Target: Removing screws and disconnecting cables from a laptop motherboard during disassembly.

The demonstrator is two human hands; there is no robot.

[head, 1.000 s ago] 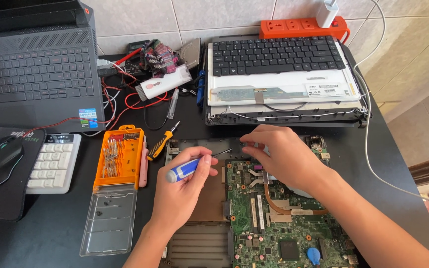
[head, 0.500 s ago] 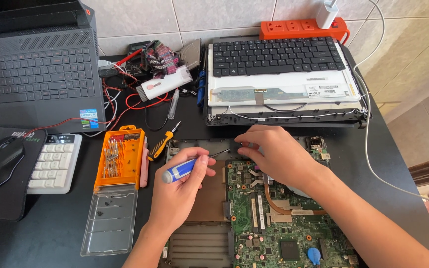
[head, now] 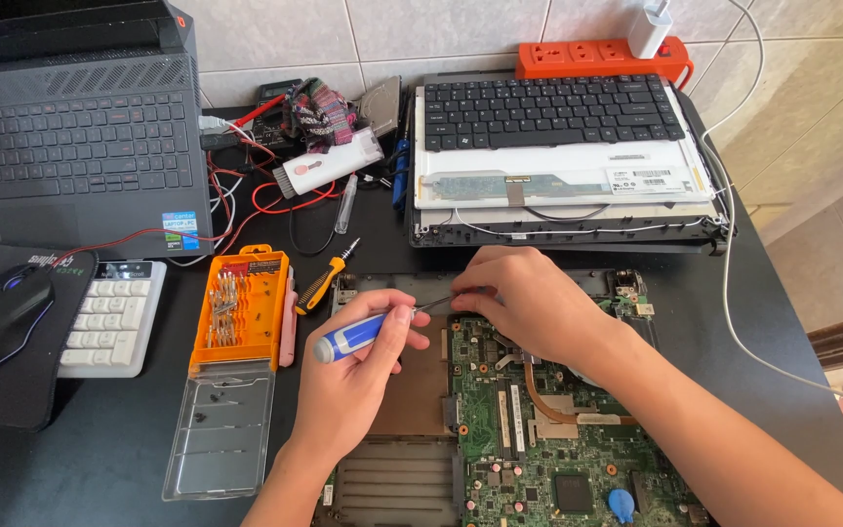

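Observation:
My left hand (head: pixel 348 385) grips a blue-and-white screwdriver (head: pixel 355 337), its shaft pointing right toward the top left corner of a green laptop motherboard (head: pixel 548 439). My right hand (head: pixel 529 298) rests on that corner, its fingertips pinched at the screwdriver's tip; what they pinch is hidden. The board lies in an opened laptop base (head: pixel 397 478) with a copper heat pipe (head: pixel 548 400) running across it.
An orange bit case (head: pixel 241 307) with its clear lid open lies left, a yellow-handled screwdriver (head: pixel 326 278) beside it. Behind stand a dismantled keyboard and screen panel (head: pixel 558 156), an orange power strip (head: pixel 602 57), a black laptop (head: pixel 70 137), a mouse (head: pixel 2 312) and a white keypad (head: pixel 114 317).
My right hand has shifted slightly left and down over the board's top corner. The left hand keeps the screwdriver in nearly the same place.

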